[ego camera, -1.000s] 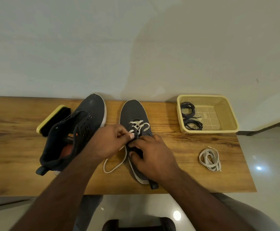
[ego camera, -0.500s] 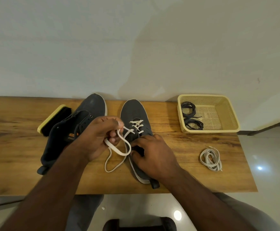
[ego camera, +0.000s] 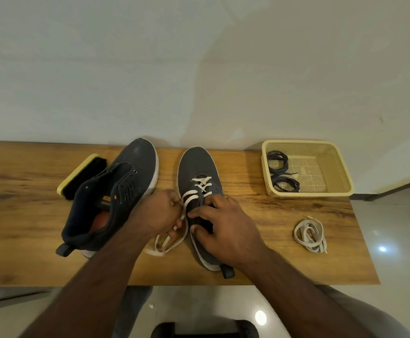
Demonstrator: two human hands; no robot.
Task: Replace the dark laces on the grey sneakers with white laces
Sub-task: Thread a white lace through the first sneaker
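Two grey sneakers stand on the wooden table [ego camera: 284,259]. The left sneaker [ego camera: 126,181] has no lace and leans on its side. The right sneaker [ego camera: 196,167] carries a white lace [ego camera: 200,184] crossed through its front eyelets. My left hand [ego camera: 161,213] pinches that lace beside the shoe's left edge, and a loose loop of it trails onto the table below the hand. My right hand [ego camera: 226,228] rests on the shoe's tongue and collar, gripping it. A second white lace [ego camera: 310,234] lies coiled at the right. Dark laces [ego camera: 282,174] lie in the yellow basket [ego camera: 340,172].
A shoe brush [ego camera: 82,175] with a yellow back lies behind the left sneaker. The basket stands at the table's back right corner. A wall runs close behind the table. A dark object sits on the floor below the front edge.
My left hand drew the white lace up and to the left, then came back down beside the right sneaker. The lace loop now lies lower on the table. My right hand stayed on the shoe.
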